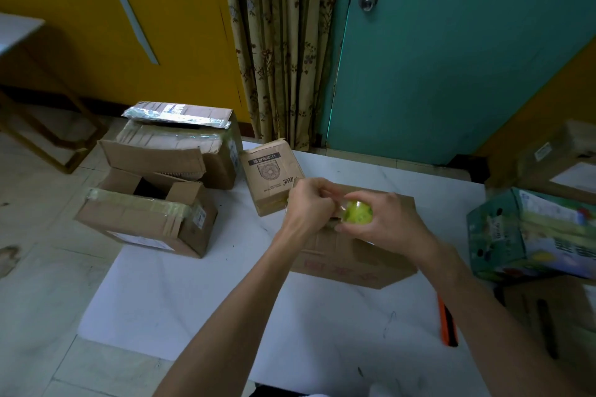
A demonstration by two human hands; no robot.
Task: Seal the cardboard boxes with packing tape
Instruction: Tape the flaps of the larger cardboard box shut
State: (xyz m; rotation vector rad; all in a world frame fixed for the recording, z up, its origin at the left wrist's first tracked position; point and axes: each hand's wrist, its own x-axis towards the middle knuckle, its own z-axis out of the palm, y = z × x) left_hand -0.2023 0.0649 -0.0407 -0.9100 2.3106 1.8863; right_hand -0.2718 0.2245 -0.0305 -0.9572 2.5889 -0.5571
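White table, right hand gripping tape roll

Brown cartons among yellow, teal and white.

The translucent roll of packing tape is yellow-green. The plain brown cardboard box has faint red print on its front, and the small brown carton bears a black fan drawing. The white worktop has thin grey veining. There is also a teal door, a mustard-yellow wall, a beige floral curtain, a green printed carton and an orange-and-black tool.
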